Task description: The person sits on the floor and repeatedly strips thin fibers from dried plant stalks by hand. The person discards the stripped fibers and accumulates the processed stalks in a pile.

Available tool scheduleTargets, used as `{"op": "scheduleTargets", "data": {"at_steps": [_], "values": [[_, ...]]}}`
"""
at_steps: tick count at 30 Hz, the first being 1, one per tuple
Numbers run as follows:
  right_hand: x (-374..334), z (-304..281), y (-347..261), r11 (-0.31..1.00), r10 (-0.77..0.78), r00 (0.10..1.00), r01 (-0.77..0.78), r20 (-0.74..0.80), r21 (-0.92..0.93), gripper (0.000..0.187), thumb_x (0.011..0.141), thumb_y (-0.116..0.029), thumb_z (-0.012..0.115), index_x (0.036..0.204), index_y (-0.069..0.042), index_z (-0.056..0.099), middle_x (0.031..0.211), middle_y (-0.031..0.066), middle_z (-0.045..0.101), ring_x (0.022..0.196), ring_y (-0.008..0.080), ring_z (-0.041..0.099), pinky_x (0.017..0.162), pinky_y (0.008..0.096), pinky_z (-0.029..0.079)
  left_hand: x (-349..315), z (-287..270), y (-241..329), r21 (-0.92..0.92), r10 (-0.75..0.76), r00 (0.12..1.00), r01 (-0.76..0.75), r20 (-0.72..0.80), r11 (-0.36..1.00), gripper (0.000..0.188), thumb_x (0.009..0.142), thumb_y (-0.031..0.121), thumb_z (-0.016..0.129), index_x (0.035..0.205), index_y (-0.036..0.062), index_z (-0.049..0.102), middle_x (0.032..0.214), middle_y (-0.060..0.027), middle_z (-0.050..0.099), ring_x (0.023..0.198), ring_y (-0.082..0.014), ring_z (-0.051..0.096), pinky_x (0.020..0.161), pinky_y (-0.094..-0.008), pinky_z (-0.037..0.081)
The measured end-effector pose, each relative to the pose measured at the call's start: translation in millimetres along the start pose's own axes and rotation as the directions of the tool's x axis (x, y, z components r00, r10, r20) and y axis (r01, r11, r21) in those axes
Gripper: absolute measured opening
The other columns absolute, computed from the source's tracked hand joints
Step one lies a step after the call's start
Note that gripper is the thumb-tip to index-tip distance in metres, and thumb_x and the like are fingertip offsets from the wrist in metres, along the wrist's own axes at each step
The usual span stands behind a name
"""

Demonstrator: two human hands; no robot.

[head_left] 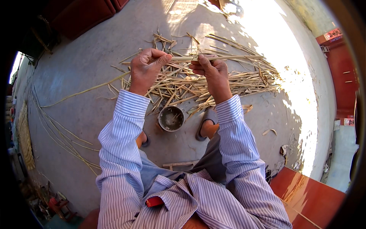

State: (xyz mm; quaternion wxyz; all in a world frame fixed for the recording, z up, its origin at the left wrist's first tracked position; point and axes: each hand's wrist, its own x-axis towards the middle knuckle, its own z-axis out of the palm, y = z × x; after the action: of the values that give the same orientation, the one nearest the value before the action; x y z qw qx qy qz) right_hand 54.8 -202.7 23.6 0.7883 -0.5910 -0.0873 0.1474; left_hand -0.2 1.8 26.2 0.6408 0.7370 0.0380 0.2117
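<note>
Between my two hands a pale, dry plant stalk [244, 57] is stretched level above the floor. My left hand [148, 68] pinches its left end between thumb and fingers. Farther along, my right hand [212, 72] grips it with thumb and forefinger, and the stalk runs on past that hand to the right. Under both hands lies a loose pile of dry stalks and strips [190, 86], with many short broken bits on its left side. A round metal bowl [171, 118] with some liquid and bits in it stands between my feet, just nearer than the pile.
Long thin strips [63, 135] trail over the concrete floor [87, 57] on the left. A red sofa [82, 17] stands at the far left, a red cabinet [342, 74] at the right. Near right is a reddish-brown board [312, 194]. Bright sunlight crosses the right side.
</note>
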Motion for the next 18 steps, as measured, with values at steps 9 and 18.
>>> {"op": "scheduleTargets", "data": {"at_steps": [9,18], "values": [[2.8,-8.8,-3.2,0.999,-0.018,0.998,0.020,-0.059,0.040,0.024,0.095,-0.020,0.060,0.099,0.003,0.061,0.088,0.0141,0.069,0.079,0.0208,0.070,0.069,0.0276,0.059,16.8,-60.3,-4.2,-0.127,-0.064,0.925,0.018,-0.374,0.992,0.023,0.085,0.015,0.074,0.095,-0.0020,0.063,0.083,-0.0071,0.068,0.076,-0.0103,0.062,0.074,-0.0192,0.048],[1.3,-35.4,-14.6,1.000,-0.025,0.993,0.024,-0.115,-0.008,0.025,0.094,-0.022,0.061,0.100,0.002,0.060,0.091,0.0150,0.069,0.084,0.0222,0.070,0.072,0.0288,0.059,28.9,-119.6,-21.0,0.095,-0.013,0.878,0.067,-0.479,0.993,0.020,0.087,0.021,0.072,0.089,0.0026,0.064,0.087,-0.0052,0.068,0.080,-0.0117,0.062,0.074,-0.0237,0.046]]}}
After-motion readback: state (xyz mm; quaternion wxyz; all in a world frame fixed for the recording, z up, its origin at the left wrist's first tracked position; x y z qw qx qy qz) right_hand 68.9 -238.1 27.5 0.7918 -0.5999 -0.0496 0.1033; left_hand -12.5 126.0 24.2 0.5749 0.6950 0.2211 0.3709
